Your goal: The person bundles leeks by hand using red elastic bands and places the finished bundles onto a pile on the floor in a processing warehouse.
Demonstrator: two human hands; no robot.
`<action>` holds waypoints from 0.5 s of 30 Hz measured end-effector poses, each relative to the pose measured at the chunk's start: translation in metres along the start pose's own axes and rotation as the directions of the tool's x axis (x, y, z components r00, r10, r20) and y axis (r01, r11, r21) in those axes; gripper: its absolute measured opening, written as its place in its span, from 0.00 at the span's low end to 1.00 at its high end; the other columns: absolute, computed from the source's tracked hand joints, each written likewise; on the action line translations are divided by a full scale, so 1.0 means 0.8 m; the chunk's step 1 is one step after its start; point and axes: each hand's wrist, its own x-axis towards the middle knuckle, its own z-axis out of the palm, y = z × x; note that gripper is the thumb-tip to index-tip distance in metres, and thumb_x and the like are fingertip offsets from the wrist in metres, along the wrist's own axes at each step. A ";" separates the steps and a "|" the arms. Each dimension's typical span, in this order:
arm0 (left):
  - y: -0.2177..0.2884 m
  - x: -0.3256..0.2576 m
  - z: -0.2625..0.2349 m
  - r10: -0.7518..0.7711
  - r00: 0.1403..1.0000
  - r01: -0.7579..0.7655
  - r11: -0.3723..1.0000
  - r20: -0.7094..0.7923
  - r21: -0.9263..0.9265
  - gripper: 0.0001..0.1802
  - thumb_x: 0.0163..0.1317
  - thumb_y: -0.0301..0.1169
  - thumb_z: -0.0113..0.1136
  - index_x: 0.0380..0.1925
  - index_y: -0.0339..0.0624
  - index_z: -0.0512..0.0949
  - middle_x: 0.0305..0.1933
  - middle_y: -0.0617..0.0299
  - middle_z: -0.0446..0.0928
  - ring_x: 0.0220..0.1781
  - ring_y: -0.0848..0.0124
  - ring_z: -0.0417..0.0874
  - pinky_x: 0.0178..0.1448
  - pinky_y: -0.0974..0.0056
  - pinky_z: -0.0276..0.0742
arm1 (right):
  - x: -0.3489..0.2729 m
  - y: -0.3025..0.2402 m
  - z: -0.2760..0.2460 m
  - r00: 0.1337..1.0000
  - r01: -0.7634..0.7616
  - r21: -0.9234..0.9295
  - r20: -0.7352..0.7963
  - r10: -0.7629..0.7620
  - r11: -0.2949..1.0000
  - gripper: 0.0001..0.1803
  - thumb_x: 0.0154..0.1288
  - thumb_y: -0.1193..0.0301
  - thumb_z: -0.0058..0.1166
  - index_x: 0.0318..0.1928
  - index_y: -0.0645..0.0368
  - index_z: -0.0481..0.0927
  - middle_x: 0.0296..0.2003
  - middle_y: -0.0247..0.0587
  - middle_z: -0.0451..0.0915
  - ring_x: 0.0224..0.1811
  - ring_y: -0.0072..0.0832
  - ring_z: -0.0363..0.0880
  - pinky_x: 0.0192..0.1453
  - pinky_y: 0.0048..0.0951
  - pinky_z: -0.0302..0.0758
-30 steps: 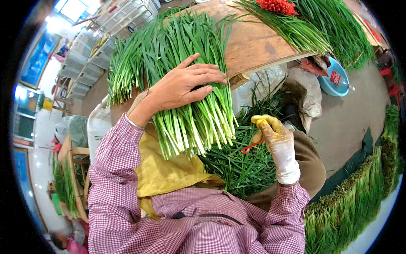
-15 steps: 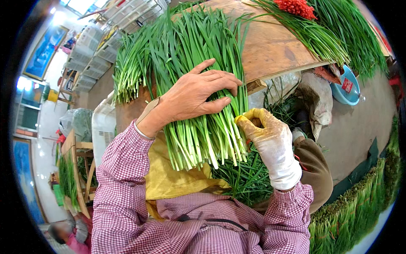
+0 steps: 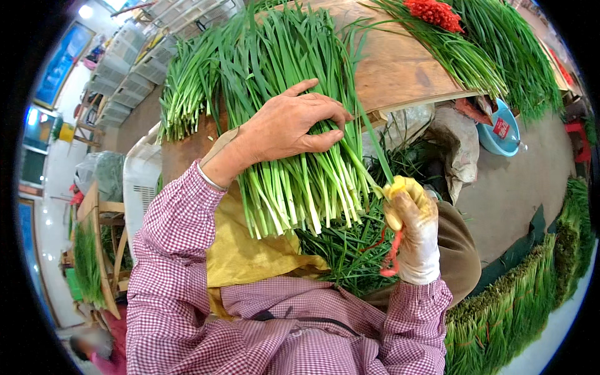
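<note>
A thick layer of garlic chives [image 3: 294, 181], green leaves away from me and pale cut ends toward me, lies on the wooden table. Across its middle rests my bare left hand [image 3: 294, 128], fingers spread over the stalks. Beside the right edge of the layer my right hand [image 3: 409, 203], in a stained white glove with yellowed fingers, is closed on a single chive leaf [image 3: 380, 153] drawn out from the others. A red string [image 3: 392, 255] hangs by the gloved palm; whether the hand holds it I cannot tell.
More chives [image 3: 187, 100] lie at the left of the wooden table [image 3: 400, 69]. Red ties [image 3: 434, 14] sit on chives at the far right. Loose leaves [image 3: 356, 259] cover my lap beside a yellow cloth [image 3: 250, 265]. A blue basin [image 3: 500, 128] and bundled chives [image 3: 500, 325] stand rightward.
My right hand has moved down from the layer's right edge, pulling a leaf outward. The red string now shows beside it. My left hand stays on the chives.
</note>
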 end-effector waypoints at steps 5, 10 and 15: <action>0.003 -0.001 -0.002 -0.032 0.999 0.032 0.999 0.011 -0.016 0.08 0.57 0.37 0.50 0.34 0.48 0.73 0.50 0.65 0.76 0.54 0.67 0.74 0.70 0.49 0.48 | -0.050 -0.003 -0.045 0.970 0.235 0.231 -0.113 -0.213 0.944 0.21 0.60 0.63 0.53 0.48 0.65 0.69 0.31 0.35 0.73 0.26 0.20 0.71 0.28 0.23 0.71; 0.005 -0.003 -0.005 -0.003 1.000 0.003 1.000 -0.007 -0.017 0.08 0.58 0.36 0.49 0.35 0.48 0.73 0.49 0.64 0.76 0.54 0.66 0.74 0.70 0.49 0.48 | -0.084 -0.011 -0.168 0.887 0.426 -0.007 -0.195 -0.419 0.905 0.15 0.64 0.64 0.49 0.48 0.57 0.70 0.34 0.34 0.76 0.32 0.25 0.76 0.35 0.26 0.76; 0.005 0.005 -0.011 0.037 0.999 -0.037 0.999 0.011 0.019 0.15 0.60 0.37 0.48 0.45 0.48 0.73 0.49 0.60 0.75 0.56 0.65 0.73 0.71 0.49 0.47 | -0.034 0.072 -0.172 0.938 -0.342 -0.939 -0.343 0.044 -0.028 0.11 0.60 0.61 0.52 0.37 0.53 0.80 0.22 0.38 0.79 0.24 0.22 0.77 0.30 0.22 0.72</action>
